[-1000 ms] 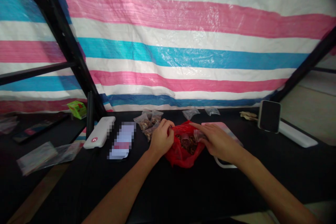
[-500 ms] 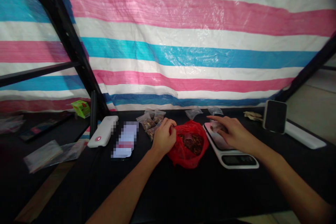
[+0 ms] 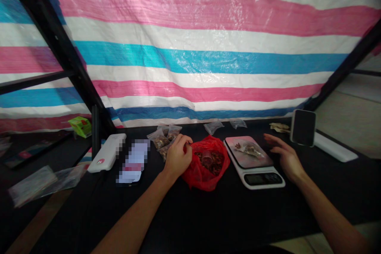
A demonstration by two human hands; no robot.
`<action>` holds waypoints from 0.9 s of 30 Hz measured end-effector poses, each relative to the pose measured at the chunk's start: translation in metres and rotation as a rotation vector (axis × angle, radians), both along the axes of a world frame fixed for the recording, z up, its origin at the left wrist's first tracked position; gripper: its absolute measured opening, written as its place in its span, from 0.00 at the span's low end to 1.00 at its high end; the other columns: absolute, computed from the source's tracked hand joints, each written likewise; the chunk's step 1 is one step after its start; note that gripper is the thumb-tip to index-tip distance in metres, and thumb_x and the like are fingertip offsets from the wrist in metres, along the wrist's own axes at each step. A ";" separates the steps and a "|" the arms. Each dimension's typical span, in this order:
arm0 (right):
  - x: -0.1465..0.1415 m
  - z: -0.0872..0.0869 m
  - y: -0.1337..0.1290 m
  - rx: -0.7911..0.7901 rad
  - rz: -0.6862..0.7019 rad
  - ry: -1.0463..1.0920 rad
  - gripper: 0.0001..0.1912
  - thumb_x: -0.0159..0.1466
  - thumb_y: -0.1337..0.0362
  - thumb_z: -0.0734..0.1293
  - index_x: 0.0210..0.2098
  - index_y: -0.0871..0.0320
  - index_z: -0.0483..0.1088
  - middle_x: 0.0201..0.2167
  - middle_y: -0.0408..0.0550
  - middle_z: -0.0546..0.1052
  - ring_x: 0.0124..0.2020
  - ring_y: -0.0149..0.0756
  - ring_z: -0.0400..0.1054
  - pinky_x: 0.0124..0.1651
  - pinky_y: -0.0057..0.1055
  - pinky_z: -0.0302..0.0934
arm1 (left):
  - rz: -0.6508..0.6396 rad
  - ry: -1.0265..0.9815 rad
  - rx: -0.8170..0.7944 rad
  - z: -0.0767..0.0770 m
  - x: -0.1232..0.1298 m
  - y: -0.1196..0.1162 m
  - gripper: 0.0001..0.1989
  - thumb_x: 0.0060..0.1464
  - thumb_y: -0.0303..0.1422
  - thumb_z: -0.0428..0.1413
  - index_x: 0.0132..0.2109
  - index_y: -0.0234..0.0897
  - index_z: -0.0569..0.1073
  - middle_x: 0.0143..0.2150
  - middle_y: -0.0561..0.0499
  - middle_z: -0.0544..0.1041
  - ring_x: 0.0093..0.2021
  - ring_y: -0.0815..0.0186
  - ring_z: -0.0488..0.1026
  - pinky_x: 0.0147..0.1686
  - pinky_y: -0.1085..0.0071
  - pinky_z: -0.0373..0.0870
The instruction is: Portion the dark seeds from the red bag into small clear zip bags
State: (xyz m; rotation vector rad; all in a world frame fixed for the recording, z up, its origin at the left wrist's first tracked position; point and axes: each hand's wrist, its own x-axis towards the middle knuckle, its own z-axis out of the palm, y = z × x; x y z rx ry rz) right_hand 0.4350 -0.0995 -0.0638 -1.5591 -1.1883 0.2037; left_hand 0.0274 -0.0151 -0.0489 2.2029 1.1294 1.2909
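Observation:
My left hand [image 3: 178, 155] is closed on the left rim of a red plastic bag [image 3: 205, 178]. Dark brown dried pieces [image 3: 218, 162] and a small clear cup [image 3: 206, 158] lie inside the bag. To the right stands a white kitchen scale [image 3: 264, 182], with a small clear bag of dried pieces [image 3: 250, 149] resting on its plate. My right hand [image 3: 285, 156] hovers just right of the scale, fingers apart, holding nothing. Several small filled bags [image 3: 162, 139] are gathered behind my left hand.
A phone [image 3: 135, 162] and a white power bank [image 3: 107, 152] lie on the left. Two small clear bags [image 3: 213, 127] sit at the back. A dark-screened device [image 3: 303, 127] stands at the right. Flat plastic bags [image 3: 32, 184] lie far left.
My right hand has let go of the small bag on the scale and moved right, off the plate. My left hand stays at the red bag's rim. The view has shifted slightly.

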 end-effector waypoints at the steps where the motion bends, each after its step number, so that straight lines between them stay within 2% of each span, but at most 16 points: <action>1: 0.003 -0.005 -0.001 0.051 -0.051 0.010 0.26 0.53 0.63 0.61 0.51 0.55 0.75 0.47 0.53 0.81 0.51 0.52 0.74 0.53 0.49 0.67 | -0.003 0.003 0.016 0.000 -0.001 0.001 0.11 0.59 0.21 0.49 0.39 0.41 0.72 0.39 0.51 0.74 0.42 0.63 0.75 0.46 0.67 0.69; 3: 0.000 -0.002 -0.006 0.135 -0.141 -0.015 0.23 0.56 0.62 0.62 0.50 0.55 0.75 0.46 0.52 0.79 0.49 0.50 0.73 0.54 0.50 0.65 | 0.010 0.005 0.044 0.000 -0.003 0.004 0.10 0.60 0.21 0.50 0.39 0.41 0.72 0.39 0.51 0.74 0.43 0.63 0.75 0.48 0.67 0.69; 5: -0.017 0.015 -0.015 0.173 -0.187 -0.122 0.19 0.57 0.62 0.66 0.47 0.52 0.77 0.48 0.49 0.78 0.52 0.50 0.71 0.59 0.52 0.60 | 0.044 0.000 0.052 0.000 -0.005 0.007 0.10 0.60 0.21 0.50 0.39 0.41 0.72 0.40 0.51 0.74 0.44 0.62 0.75 0.48 0.66 0.69; 6: -0.032 0.028 -0.019 0.169 -0.159 -0.210 0.13 0.57 0.62 0.68 0.42 0.51 0.79 0.47 0.48 0.78 0.54 0.50 0.69 0.63 0.51 0.57 | 0.056 -0.004 0.051 0.001 -0.007 0.008 0.10 0.59 0.21 0.50 0.39 0.41 0.72 0.40 0.51 0.75 0.44 0.62 0.75 0.48 0.66 0.69; 7: -0.049 0.042 -0.023 0.134 -0.095 -0.426 0.10 0.60 0.62 0.68 0.40 0.50 0.80 0.47 0.48 0.78 0.55 0.51 0.68 0.63 0.52 0.54 | 0.065 -0.009 0.051 0.002 -0.008 0.008 0.10 0.59 0.21 0.50 0.39 0.41 0.72 0.40 0.51 0.75 0.44 0.62 0.75 0.48 0.66 0.69; 10: -0.106 0.078 -0.025 0.015 0.109 -0.886 0.10 0.66 0.64 0.66 0.41 0.48 0.81 0.53 0.47 0.78 0.61 0.52 0.63 0.64 0.52 0.52 | 0.073 -0.016 0.065 0.004 -0.010 0.009 0.10 0.59 0.21 0.50 0.38 0.41 0.72 0.40 0.51 0.75 0.43 0.62 0.75 0.48 0.66 0.69; 12: -0.138 0.091 -0.019 -0.074 0.218 -1.091 0.08 0.64 0.65 0.69 0.40 0.50 0.81 0.57 0.47 0.77 0.66 0.55 0.58 0.67 0.53 0.49 | 0.084 -0.012 0.072 0.005 -0.010 0.008 0.10 0.59 0.21 0.50 0.38 0.41 0.73 0.39 0.51 0.75 0.43 0.62 0.76 0.47 0.66 0.69; 14: -0.158 0.092 -0.010 -0.160 0.282 -1.277 0.09 0.60 0.65 0.71 0.40 0.56 0.81 0.59 0.54 0.76 0.68 0.58 0.57 0.69 0.54 0.46 | 0.092 0.001 0.069 0.005 -0.010 0.006 0.10 0.59 0.22 0.51 0.38 0.41 0.73 0.40 0.51 0.75 0.43 0.62 0.76 0.47 0.66 0.69; 17: -0.170 0.079 0.003 -0.276 0.314 -1.417 0.13 0.56 0.66 0.73 0.40 0.62 0.82 0.58 0.62 0.77 0.68 0.62 0.58 0.70 0.55 0.45 | 0.094 0.022 0.053 0.006 -0.010 0.004 0.10 0.60 0.22 0.50 0.39 0.41 0.73 0.41 0.51 0.75 0.43 0.63 0.76 0.47 0.66 0.70; 20: -0.172 0.067 0.011 -0.310 0.300 -1.461 0.14 0.54 0.69 0.73 0.41 0.62 0.82 0.56 0.63 0.79 0.66 0.62 0.62 0.69 0.56 0.48 | 0.099 0.037 0.036 0.008 -0.008 0.001 0.10 0.61 0.23 0.50 0.39 0.41 0.73 0.41 0.51 0.75 0.43 0.63 0.76 0.47 0.67 0.70; 22: -0.171 0.064 0.013 -0.287 0.284 -1.480 0.12 0.55 0.73 0.72 0.39 0.59 0.82 0.53 0.60 0.80 0.65 0.59 0.64 0.68 0.54 0.51 | 0.099 0.038 0.028 0.009 -0.008 0.000 0.10 0.61 0.23 0.50 0.39 0.41 0.73 0.41 0.52 0.75 0.42 0.63 0.76 0.48 0.67 0.70; 24: -0.170 0.069 0.012 -0.259 0.287 -1.492 0.11 0.57 0.74 0.71 0.37 0.58 0.82 0.50 0.58 0.81 0.63 0.58 0.65 0.66 0.53 0.53 | 0.094 0.032 0.025 0.010 -0.007 -0.001 0.10 0.61 0.23 0.51 0.39 0.41 0.73 0.41 0.52 0.75 0.42 0.63 0.76 0.48 0.67 0.71; 27: -0.170 0.087 0.008 -0.195 0.249 -1.426 0.07 0.62 0.70 0.70 0.37 0.57 0.81 0.48 0.57 0.81 0.63 0.59 0.64 0.65 0.55 0.53 | 0.097 0.026 0.029 0.010 -0.006 -0.002 0.10 0.61 0.23 0.51 0.39 0.42 0.73 0.40 0.52 0.74 0.43 0.64 0.76 0.47 0.68 0.70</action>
